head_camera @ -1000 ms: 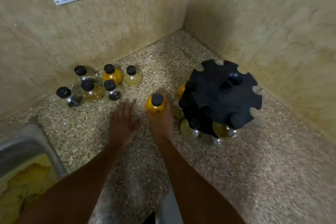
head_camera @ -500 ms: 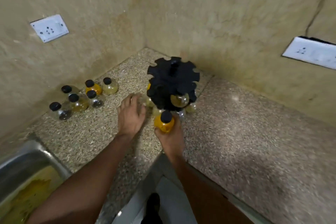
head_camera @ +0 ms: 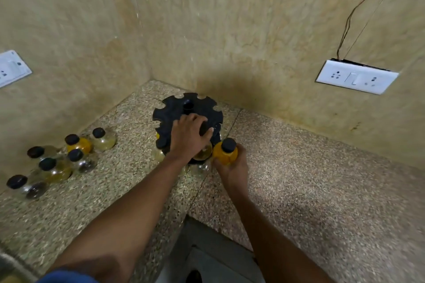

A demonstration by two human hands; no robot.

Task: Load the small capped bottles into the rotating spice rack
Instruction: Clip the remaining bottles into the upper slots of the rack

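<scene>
The black rotating spice rack (head_camera: 177, 108) stands in the corner of the speckled stone counter (head_camera: 310, 174), with notches around its top disc and a few bottles hanging under it. My left hand (head_camera: 189, 136) lies on the rack's top disc, fingers curled over its near right edge. My right hand (head_camera: 232, 167) holds a small bottle of orange-yellow powder with a black cap (head_camera: 225, 152) upright, right beside the rack's near right edge. Several more small black-capped bottles (head_camera: 57, 158) stand in a cluster on the counter to the left.
Beige tiled walls meet just behind the rack. A white switch plate (head_camera: 356, 77) with a dangling wire is on the right wall, another socket plate (head_camera: 11, 68) on the left wall. The counter's inner corner edge (head_camera: 186, 213) drops off below my arms.
My left hand rose from the counter onto the rack's top. My right hand carried the orange bottle to the rack's near right side. The camera view swung rightward and back.
</scene>
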